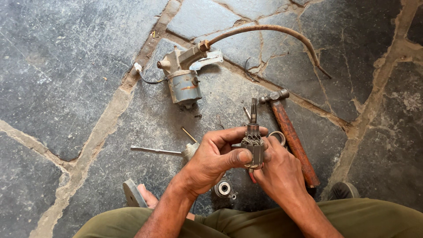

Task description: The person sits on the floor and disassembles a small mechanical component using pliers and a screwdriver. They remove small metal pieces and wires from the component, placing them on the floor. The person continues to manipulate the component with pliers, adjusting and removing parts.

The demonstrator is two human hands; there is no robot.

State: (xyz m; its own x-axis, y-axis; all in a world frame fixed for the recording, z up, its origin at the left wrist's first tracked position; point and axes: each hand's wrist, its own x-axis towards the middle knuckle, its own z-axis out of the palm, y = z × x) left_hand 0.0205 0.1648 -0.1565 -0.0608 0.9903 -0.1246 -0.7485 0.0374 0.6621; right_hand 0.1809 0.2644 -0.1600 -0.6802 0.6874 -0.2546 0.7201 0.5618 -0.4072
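The left hand (210,159) and right hand (278,169) are both gripping a motor armature (253,145) upright above the stone floor (66,66), fingers wrapping its winding core, beside a rusty hammer (291,134) and a grey-blue motor housing (185,83).

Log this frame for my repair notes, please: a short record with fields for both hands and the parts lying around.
left hand: left hand grips the armature, thumb across its body
right hand: right hand supports the same armature from the other side
armature: upright, splined shaft on top
hammer: hammer with rusty handle, lying right of the hands
motor housing: blue-grey motor housing lying beyond the hands
surface: stone floor
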